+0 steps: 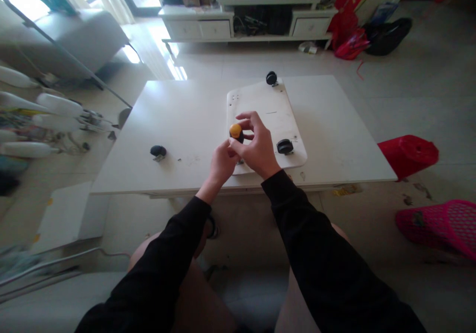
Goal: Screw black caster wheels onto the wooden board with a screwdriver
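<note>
A white board (260, 105) with rounded corners lies on the white table (189, 120). Upright over its near left corner is a stubby yellow-and-black screwdriver (235, 131), seen from its handle end. My right hand (256, 142) has its fingers curled round the handle. Close against it, my left hand (222, 163) is closed low beside the screwdriver; what its fingertips pinch is hidden. A bit of metal shows beneath my hands. Two black casters stand on the board, one far caster (271, 79) and one near caster (285, 146). A loose caster (158, 152) sits on the table, left.
A red bucket (407, 154) and a pink basket (439, 224) stand right of the table. Beyond it is a white cabinet (201, 28) with clutter on top, and red and black bags (388, 35) beside it. White-bodied items (59, 105) lie at the left.
</note>
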Demonstrator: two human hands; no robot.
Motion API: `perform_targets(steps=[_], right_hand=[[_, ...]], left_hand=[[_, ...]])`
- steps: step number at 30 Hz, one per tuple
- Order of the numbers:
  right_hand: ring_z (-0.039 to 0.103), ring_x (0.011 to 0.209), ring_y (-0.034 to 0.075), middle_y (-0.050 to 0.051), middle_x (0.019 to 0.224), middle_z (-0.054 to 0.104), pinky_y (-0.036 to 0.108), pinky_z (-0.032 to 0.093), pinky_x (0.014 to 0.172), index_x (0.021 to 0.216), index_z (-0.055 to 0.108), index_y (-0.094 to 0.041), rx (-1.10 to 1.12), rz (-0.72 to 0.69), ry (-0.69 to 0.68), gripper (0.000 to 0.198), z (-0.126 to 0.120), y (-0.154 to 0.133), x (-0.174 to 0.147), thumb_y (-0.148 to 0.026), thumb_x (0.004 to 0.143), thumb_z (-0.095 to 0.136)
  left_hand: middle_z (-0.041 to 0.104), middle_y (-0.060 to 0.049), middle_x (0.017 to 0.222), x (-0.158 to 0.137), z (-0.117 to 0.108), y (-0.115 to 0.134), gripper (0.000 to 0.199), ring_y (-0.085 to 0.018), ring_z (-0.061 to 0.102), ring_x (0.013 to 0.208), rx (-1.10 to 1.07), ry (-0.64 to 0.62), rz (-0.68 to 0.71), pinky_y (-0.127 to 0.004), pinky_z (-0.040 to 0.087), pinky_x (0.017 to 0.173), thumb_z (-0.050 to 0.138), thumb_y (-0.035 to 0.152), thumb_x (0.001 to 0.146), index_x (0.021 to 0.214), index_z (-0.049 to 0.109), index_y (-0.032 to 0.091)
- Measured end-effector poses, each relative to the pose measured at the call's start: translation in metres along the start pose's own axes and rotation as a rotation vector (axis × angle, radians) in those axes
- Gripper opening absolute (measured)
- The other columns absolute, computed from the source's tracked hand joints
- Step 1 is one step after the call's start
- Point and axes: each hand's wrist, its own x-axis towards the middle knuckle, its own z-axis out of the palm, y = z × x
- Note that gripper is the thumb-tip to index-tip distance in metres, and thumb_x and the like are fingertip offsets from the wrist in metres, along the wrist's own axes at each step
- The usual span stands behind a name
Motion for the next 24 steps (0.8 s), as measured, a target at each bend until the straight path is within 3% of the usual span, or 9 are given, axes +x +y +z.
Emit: perform_targets(steps=[4, 7, 10, 13, 18, 24], right_hand=[[0.069, 0.098, 0.017, 0.0, 0.111, 0.07, 0.038, 0.065, 0.085, 0.116, 0.058, -0.027, -0.035, -0.021, -0.009, 0.049, -0.0001, -0.0008, 0.0001, -0.021, 0.074, 0.083], [0.069, 0.092, 0.016, -0.002, 0.098, 0.068, 0.034, 0.065, 0.079, 0.115, 0.058, -0.027, -0.026, -0.007, -0.003, 0.046, -0.0002, -0.0011, -0.0001, -0.021, 0.076, 0.081], [0.071, 0.093, 0.015, -0.003, 0.097, 0.07, 0.033, 0.066, 0.081, 0.116, 0.057, -0.027, 0.018, 0.003, 0.009, 0.044, -0.0005, -0.0019, -0.0003, -0.016, 0.077, 0.074], [0.072, 0.096, 0.016, -0.002, 0.101, 0.071, 0.034, 0.066, 0.085, 0.117, 0.056, -0.026, 0.036, 0.006, 0.014, 0.044, -0.0009, -0.0021, -0.0002, -0.013, 0.077, 0.069], [0.069, 0.095, 0.016, 0.0, 0.109, 0.07, 0.036, 0.065, 0.085, 0.117, 0.059, -0.026, -0.044, -0.04, -0.027, 0.051, 0.0003, -0.0004, -0.0002, -0.02, 0.074, 0.084], [0.073, 0.097, 0.017, -0.002, 0.099, 0.071, 0.037, 0.065, 0.087, 0.118, 0.056, -0.027, -0.021, 0.006, 0.03, 0.041, -0.0005, 0.0016, 0.0008, -0.017, 0.081, 0.072]], left_hand=[[0.066, 0.0, 0.061, 0.0025, 0.0005, -0.0045, 0.017, -0.015, 0.062, 0.06, 0.098, 0.066, -0.037, -0.024, 0.039, 0.053, 0.073, 0.007, 0.074, 0.073, 0.061, 0.019], [0.07, 0.0, 0.067, 0.0016, -0.0014, -0.0021, 0.013, -0.016, 0.067, 0.068, 0.068, 0.031, -0.032, -0.023, 0.046, 0.058, 0.072, 0.009, 0.075, 0.082, 0.067, 0.018], [0.077, -0.002, 0.079, 0.0002, -0.0026, 0.0025, 0.022, -0.017, 0.073, 0.078, -0.022, -0.009, 0.001, -0.023, 0.053, 0.067, 0.068, 0.004, 0.075, 0.093, 0.07, 0.017], [0.077, 0.0, 0.077, 0.0009, -0.0015, 0.003, 0.025, -0.016, 0.072, 0.076, -0.025, -0.023, 0.015, -0.022, 0.051, 0.065, 0.066, 0.003, 0.076, 0.096, 0.071, 0.018], [0.073, -0.001, 0.07, 0.0035, 0.0017, -0.0006, 0.02, -0.018, 0.071, 0.072, 0.021, 0.048, -0.022, -0.024, 0.048, 0.06, 0.072, 0.006, 0.076, 0.091, 0.071, 0.018], [0.078, -0.001, 0.078, 0.0013, -0.0022, 0.0041, 0.025, -0.016, 0.072, 0.075, -0.108, -0.079, 0.005, -0.023, 0.055, 0.069, 0.07, 0.005, 0.074, 0.095, 0.07, 0.018]])
